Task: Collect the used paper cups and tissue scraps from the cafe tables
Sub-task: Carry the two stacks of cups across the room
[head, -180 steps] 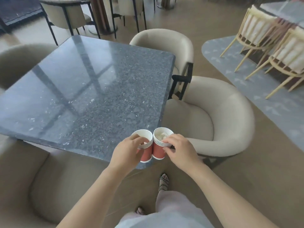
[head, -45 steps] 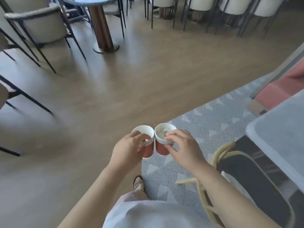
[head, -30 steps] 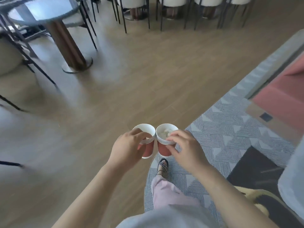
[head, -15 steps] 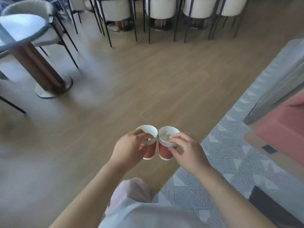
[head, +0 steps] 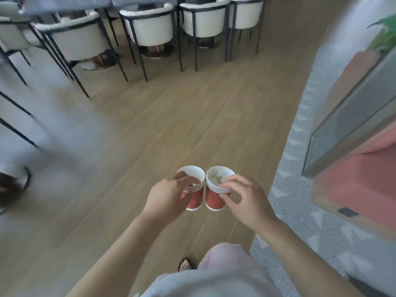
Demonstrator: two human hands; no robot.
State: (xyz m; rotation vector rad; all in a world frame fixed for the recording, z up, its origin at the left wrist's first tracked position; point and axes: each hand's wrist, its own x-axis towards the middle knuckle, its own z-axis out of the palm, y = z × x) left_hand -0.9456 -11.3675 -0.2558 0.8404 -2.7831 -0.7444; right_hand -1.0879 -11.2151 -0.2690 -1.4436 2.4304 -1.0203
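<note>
You carry two stacks of nested red paper cups, white at rim and base, both upright and side by side, their rims touching or nearly so. The left stack sits in the curl of your left hand, and its top cup shows a white inside. Your right hand pinches the right stack just below the rims. Crumpled tissue scraps lie in its top cup.

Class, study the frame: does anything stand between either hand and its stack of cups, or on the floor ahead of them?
Nothing visible. The left hand holds the left cup stack, the right hand the right cup stack. The wooden floor ahead lies bare up to the white chairs.
</note>
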